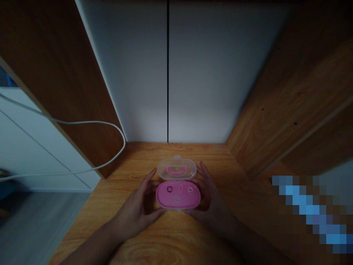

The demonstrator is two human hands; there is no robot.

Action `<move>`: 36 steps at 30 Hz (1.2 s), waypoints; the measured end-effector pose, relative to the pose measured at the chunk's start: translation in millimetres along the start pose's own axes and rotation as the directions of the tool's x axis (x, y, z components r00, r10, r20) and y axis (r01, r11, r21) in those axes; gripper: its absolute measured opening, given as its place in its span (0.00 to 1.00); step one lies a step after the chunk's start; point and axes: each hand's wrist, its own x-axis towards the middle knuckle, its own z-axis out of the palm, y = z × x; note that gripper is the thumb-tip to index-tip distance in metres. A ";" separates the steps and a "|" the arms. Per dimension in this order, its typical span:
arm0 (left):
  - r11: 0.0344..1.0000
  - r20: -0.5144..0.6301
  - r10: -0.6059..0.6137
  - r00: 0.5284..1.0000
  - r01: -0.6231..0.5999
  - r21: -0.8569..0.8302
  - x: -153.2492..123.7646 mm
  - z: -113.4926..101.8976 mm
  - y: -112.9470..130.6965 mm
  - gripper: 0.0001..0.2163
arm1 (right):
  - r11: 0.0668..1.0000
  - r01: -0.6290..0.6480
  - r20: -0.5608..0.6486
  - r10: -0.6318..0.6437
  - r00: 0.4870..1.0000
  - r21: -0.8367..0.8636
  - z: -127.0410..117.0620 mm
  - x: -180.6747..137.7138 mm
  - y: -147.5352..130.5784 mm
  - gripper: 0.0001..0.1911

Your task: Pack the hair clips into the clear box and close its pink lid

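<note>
A small pink oval box (178,203) lies on the wooden desk (138,162) with its clear lid (176,169) swung back. The lid carries a pink handle (176,171). Several small rings (179,188) lie inside the pink base. My left hand (140,206) cups the box's left side, thumb at its front edge and fingers reaching up toward the lid. My right hand (209,200) cups the right side the same way. Both hands touch the box with fingers curved around it.
White panels (193,73) form the back of the desk nook, with wooden side walls (289,110) left and right. A white cable (91,123) loops across the left wall. A blurred patch covers the lower right.
</note>
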 end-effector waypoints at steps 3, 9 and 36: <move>1.000 0.008 -0.009 1.000 0.009 0.012 0.6 -0.9 0.1 0.47 | 0.998 -0.030 -0.006 0.031 1.000 0.053 1.9 -1.5 0.1 0.61; 0.998 0.008 -0.016 1.000 0.016 0.060 1.5 -3.8 -0.4 0.47 | 0.996 0.013 -0.056 -0.018 0.998 -0.093 -1.6 -3.6 7.5 0.54; 0.995 -0.116 0.077 0.990 -0.068 0.079 -1.1 17.8 21.8 0.36 | 0.904 0.225 0.149 -0.182 0.972 -0.363 3.1 -4.9 0.9 0.19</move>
